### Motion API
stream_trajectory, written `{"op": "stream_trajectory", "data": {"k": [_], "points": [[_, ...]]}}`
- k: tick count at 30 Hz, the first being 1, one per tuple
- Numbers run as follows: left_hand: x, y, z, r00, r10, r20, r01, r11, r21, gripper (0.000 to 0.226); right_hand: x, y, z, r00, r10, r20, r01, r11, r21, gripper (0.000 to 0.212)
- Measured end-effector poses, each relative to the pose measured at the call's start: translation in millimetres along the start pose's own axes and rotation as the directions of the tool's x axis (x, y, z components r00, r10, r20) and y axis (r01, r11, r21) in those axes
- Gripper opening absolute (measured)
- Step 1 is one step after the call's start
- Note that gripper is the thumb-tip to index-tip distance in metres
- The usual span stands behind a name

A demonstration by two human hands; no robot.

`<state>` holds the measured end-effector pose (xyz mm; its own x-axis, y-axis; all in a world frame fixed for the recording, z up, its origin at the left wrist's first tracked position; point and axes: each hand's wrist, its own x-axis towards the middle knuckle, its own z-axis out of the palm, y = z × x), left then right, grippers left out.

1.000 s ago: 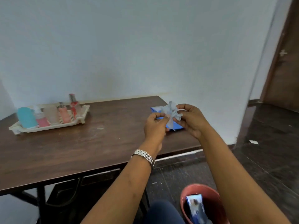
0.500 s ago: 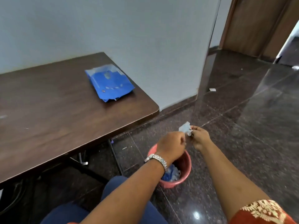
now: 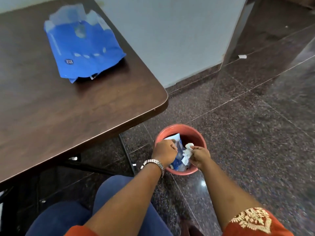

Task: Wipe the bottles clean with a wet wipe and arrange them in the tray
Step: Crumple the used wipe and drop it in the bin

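Wet wipe (image 3: 187,151), white and crumpled, hangs just above the open mouth of a round red bin (image 3: 196,133), pinched between the thumb and fingertips of the right hand (image 3: 200,156) at the bin's near right rim. The left hand (image 3: 164,151), with a metal watch (image 3: 153,163) on its wrist, is over the bin's left rim with its fingers curled under; whether it grips anything cannot be told. Inside the bin lies a blue and white wrapper (image 3: 178,142). The bin stands on a dark speckled floor (image 3: 238,133), just right of a dark wooden table (image 3: 68,116). On the table, well beyond the bin and to its left, lies a flat blue wipes pack (image 3: 83,48). The person's knees (image 3: 68,217) in blue trousers are nearer than the bin.
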<state>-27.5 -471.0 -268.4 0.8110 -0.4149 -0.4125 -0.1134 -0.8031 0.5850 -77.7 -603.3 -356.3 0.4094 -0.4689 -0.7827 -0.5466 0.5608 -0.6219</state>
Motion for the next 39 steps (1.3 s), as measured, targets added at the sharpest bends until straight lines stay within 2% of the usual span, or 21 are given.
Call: {"op": "stream_trajectory", "data": {"k": [7, 12, 20, 25, 29, 32, 36, 39], "points": [[11, -11, 10, 0.999, -0.043, 0.013, 0.043, 0.998, 0.046, 0.019, 12, 3, 1, 1.0, 0.002, 0.026, 0.0, 0.995, -0.102, 0.026], [15, -6, 11, 0.998, -0.051, 0.028, 0.049, 0.996, 0.068, 0.021, 13, 1, 0, 0.998, -0.012, -0.058, 0.012, 1.0, -0.005, 0.022], [8, 7, 9, 0.999, -0.044, 0.001, 0.043, 0.997, 0.057, 0.017, -8, -20, 3, 0.997, -0.072, -0.002, 0.072, 0.995, 0.066, 0.017], [-5, 23, -10, 0.997, -0.012, -0.074, 0.014, 1.0, 0.028, 0.012, -40, -46, 9, 0.99, -0.138, 0.027, 0.132, 0.978, 0.163, 0.021], [-27, 48, -27, 0.989, 0.051, -0.142, -0.059, 0.997, -0.053, 0.009, -74, -77, 6, 0.976, -0.217, 0.023, 0.202, 0.938, 0.281, 0.021], [-52, 75, -37, 0.978, 0.097, -0.183, -0.133, 0.972, -0.195, 0.005, -110, -104, 0, 0.953, -0.303, 0.008, 0.277, 0.884, 0.377, 0.019], [-94, 105, -56, 0.94, 0.196, -0.28, -0.287, 0.896, -0.339, 0.011, -173, -134, -3, 0.897, -0.442, -0.018, 0.4, 0.792, 0.46, 0.024], [-135, 119, -79, 0.901, 0.26, -0.346, -0.402, 0.8, -0.446, 0.012, -228, -147, -2, 0.847, -0.531, -0.019, 0.456, 0.708, 0.54, 0.018]]}}
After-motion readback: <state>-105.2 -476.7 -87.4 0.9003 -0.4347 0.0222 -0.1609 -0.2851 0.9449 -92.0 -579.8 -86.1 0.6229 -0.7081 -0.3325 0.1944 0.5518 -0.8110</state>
